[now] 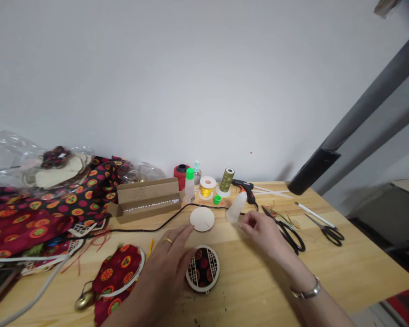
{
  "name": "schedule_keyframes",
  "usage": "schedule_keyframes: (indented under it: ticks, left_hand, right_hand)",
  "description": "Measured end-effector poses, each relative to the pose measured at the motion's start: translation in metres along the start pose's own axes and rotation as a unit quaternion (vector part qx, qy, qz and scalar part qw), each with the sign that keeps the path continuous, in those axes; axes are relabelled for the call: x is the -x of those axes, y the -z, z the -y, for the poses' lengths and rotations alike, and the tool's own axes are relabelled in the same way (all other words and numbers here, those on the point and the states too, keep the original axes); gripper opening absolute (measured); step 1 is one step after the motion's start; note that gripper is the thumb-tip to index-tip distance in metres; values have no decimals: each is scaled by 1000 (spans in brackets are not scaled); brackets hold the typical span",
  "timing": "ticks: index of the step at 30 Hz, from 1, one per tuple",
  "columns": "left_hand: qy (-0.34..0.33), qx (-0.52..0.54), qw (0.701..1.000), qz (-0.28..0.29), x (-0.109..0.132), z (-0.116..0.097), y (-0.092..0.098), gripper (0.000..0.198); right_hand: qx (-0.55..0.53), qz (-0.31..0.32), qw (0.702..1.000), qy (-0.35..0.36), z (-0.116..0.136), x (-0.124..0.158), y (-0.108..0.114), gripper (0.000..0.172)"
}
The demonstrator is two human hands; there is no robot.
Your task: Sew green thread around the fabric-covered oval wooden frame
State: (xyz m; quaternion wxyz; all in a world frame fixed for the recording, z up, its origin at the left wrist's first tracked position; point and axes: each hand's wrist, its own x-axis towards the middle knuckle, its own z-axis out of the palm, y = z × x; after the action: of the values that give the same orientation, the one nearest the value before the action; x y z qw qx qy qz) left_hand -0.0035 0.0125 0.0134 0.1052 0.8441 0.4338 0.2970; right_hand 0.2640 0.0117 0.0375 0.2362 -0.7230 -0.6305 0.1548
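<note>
Resting the left hand [163, 268] flat on the table [259, 286], fingers spread and pinching nothing, its thumb side just beside a round lattice-framed fabric piece [202, 269] and its fingertips near a plain pale disc [202, 219]. Holding the right hand [262, 231] low over the wood, fingers loosely curled with nothing visible between them, close to a leaning plastic squeeze bottle [236, 207]. Farther back, a glue gun [247, 190], a black cord [163, 222] running left past the disc, a gold thread spool [207, 187] and an olive thread spool [226, 180]. To the right, black-handled scissors [291, 236] with open finger loops. Main risks: a stray knuckle tipping the bottle, or a wrist snagging the cord and dragging the glue gun toward the scissors.
</note>
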Motion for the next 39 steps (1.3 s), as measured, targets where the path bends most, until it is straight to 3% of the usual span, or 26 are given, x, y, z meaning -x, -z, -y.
schedule_keyframes:
  ticks: [2, 4, 8, 12, 21, 24, 31, 34, 39]
  left_hand:
    - [0, 12, 998, -59, 3, 10, -2, 28]
    - [11, 20, 996, -86, 5, 19, -3, 23]
    - [-33, 43, 989, -137, 8, 23, -3, 20]
    - [-56, 62, 990, -115, 8, 17, -2, 21]
    - [-51, 77, 993, -71, 11, 21, -7, 24]
    - [-55, 77, 993, -67, 11, 22, -7, 25]
    - [-60, 91, 991, -77, 11, 20, -5, 28]
    - [-70, 98, 989, -84, 12, 20, -4, 30]
    - [-70, 96, 989, -82, 11, 19, -3, 32]
  right_hand:
    - [-11, -25, 1000, -11, -2, -7, -2, 17]
    - [-20, -41, 999, -21, -3, -14, -4, 25]
    - [-31, -50, 998, -34, -3, -22, -9, 28]
    - [-47, -46, 998, -24, -1, -27, -16, 35]
    - [-64, -69, 996, -10, -9, -33, -35, 24]
    - [-65, -90, 994, -5, -6, -32, -27, 26]
    - [-6, -186, 981, -49, -10, -55, 19, 38]
    - [23, -188, 980, -63, -18, -68, 18, 36]
    - [49, -157, 984, -75, -28, -79, -3, 34]
